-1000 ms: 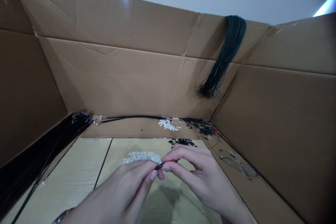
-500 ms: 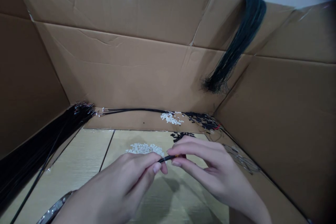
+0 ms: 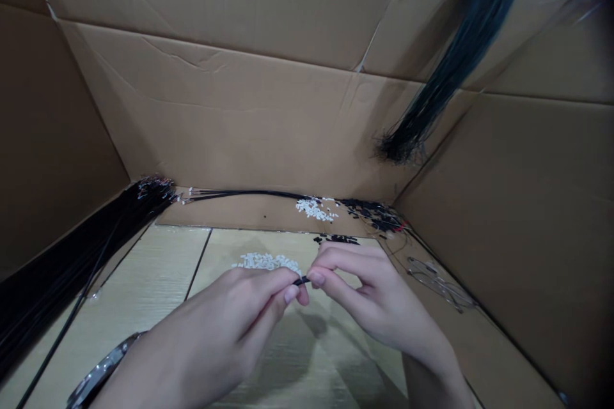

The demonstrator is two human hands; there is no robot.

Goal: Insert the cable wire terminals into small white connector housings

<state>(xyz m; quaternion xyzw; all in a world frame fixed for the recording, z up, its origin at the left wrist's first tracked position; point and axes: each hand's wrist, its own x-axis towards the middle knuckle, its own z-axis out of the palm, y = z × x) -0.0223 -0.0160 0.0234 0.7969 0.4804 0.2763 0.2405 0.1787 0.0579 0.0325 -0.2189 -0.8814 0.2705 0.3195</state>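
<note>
Between thumb and forefinger, my left hand (image 3: pixel 235 316) pinches a short visible length of black cable (image 3: pixel 301 281). My right hand (image 3: pixel 371 291) has its thumb and fingertips closed on the other end of that length, so the tip is covered. The two hands almost meet above the wooden surface. Just behind the left fingertips lies a pile of small white plastic pieces (image 3: pixel 263 261). Beyond the right knuckles are small black pieces (image 3: pixel 339 239), partly hidden by the hand.
Cardboard walls (image 3: pixel 230 134) enclose the work surface. A thick bundle of black cables (image 3: pixel 81 255) runs along the left. More white pieces (image 3: pixel 314 209) and black pieces (image 3: pixel 377 214) lie at the back. Dark green strands (image 3: pixel 451 70) hang over the wall; eyeglasses (image 3: pixel 441 284) rest at right.
My right hand has moved left along the cable, closer to my left hand, and now covers the end that showed before. The view has tilted slightly.
</note>
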